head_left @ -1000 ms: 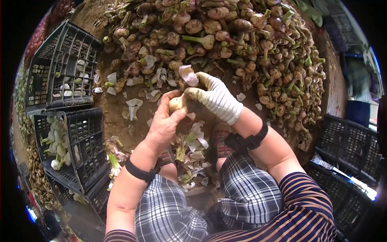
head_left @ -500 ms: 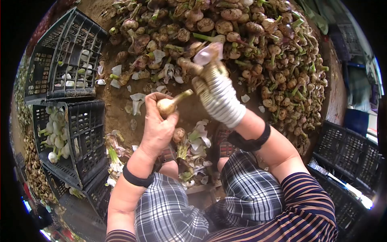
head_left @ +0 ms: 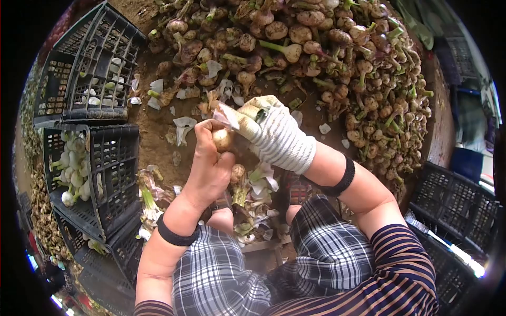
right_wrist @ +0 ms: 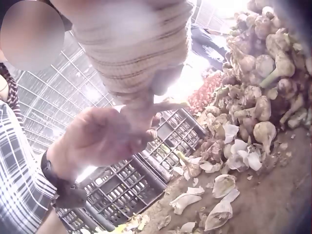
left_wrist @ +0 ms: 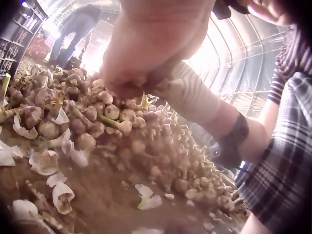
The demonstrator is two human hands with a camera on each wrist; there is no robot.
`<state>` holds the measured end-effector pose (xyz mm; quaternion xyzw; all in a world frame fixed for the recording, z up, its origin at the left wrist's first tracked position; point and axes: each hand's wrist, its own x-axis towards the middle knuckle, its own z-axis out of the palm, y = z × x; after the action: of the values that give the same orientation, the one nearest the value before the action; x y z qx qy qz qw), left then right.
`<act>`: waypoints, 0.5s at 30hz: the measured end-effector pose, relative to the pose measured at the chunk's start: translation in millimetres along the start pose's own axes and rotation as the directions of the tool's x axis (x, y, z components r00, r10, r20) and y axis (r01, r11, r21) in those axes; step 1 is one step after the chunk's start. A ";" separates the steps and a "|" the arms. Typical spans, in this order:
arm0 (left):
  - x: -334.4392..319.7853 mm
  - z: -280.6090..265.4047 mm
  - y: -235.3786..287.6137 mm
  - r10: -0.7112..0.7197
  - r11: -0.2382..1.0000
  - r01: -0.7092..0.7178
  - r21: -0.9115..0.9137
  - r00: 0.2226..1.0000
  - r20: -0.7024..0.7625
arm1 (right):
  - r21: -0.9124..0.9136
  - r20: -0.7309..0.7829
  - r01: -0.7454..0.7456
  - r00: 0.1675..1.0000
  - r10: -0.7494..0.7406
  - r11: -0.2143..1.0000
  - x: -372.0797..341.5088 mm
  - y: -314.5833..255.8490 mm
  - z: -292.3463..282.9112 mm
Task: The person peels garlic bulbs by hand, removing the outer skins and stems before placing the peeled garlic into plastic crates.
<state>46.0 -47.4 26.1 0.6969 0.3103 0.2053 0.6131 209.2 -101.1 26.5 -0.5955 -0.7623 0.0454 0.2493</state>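
Garlic bulb (head_left: 222, 140) sits between both hands (head_left: 210, 167) (head_left: 282, 134), gripped by the left.

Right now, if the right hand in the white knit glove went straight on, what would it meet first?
Likely the round, cream garlic bulb held in the bare left hand, just ahead; depth is hard to judge.

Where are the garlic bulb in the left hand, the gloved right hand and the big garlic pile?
Garlic bulb (head_left: 222, 140): head view, visible side of its round body.
Gloved right hand (head_left: 278, 132): head view, middle of the glove.
Garlic pile (head_left: 340, 37): head view, its upper middle.
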 end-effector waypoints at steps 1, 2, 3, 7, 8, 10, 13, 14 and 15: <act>-0.1 0.6 -1.1 0.001 0.999 0.000 -0.038 1.000 0.020 | 0.012 -0.011 0.019 1.000 -0.019 1.000 -0.2 -0.3 0.3; 0.1 1.0 -2.7 0.003 0.997 0.000 -0.074 0.999 0.041 | 0.022 -0.023 0.037 0.999 -0.037 0.999 -0.5 -0.4 0.2; 0.4 0.5 -11.2 -0.029 0.999 0.031 -0.024 0.997 0.070 | 0.049 0.015 0.029 0.999 -0.029 0.998 -1.2 0.6 0.4; -4.1 5.4 -15.7 -0.040 0.995 0.041 0.092 0.999 -0.015 | 0.043 0.153 -0.028 0.988 0.021 0.999 -3.2 -0.4 4.9; -2.7 3.7 -10.6 -0.039 0.995 0.040 0.092 0.999 -0.016 | 0.043 0.153 -0.026 0.988 0.020 0.999 -3.3 -0.2 4.0; 0.1 1.2 -3.6 -0.047 0.992 0.049 0.118 0.999 -0.021 | -0.054 0.231 -0.106 0.966 0.116 0.993 -2.3 -0.5 -0.4; 1.3 -0.1 -3.7 -0.089 0.996 0.090 0.008 0.995 -0.039 | -0.042 0.067 -0.041 0.997 0.044 0.998 -8.9 7.4 2.6; 2.8 -1.6 -2.6 -0.079 0.997 0.079 -0.011 0.997 -0.012 | -0.020 -0.047 0.014 0.999 -0.014 1.000 -8.4 9.2 2.1; 2.9 -1.1 3.6 -0.054 0.995 0.056 0.083 0.998 -0.024 | -0.040 0.055 -0.030 0.998 0.033 0.999 -7.7 4.9 1.0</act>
<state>48.1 -44.9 29.6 0.7110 0.3444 0.1826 0.5853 214.4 -106.6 21.3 -0.6107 -0.7603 0.0511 0.2155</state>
